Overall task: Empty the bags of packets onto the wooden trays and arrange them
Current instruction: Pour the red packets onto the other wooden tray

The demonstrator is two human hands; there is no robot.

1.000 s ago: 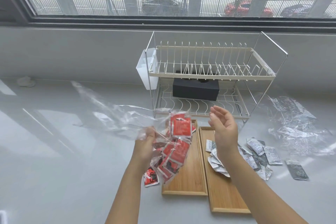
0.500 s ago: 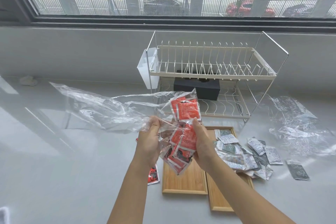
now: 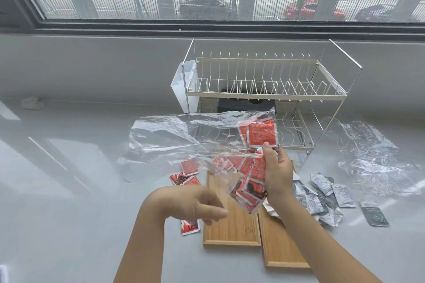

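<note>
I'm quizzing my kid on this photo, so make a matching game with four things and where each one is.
Things:
1. clear bag
2. grey packets
3. black box
4. white cup

Places:
A. hung on the rack's left end
B. held up in the right hand
C. on the rack's lower shelf
D. piled right of the trays

Pairs: 1-B, 2-D, 3-C, 4-A

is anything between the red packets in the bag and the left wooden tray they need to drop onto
Only the clear plastic bag itself, wrapped around the red packets that the right hand holds. Below them the left wooden tray lies bare, though the left hand hovers at its left edge.
</note>
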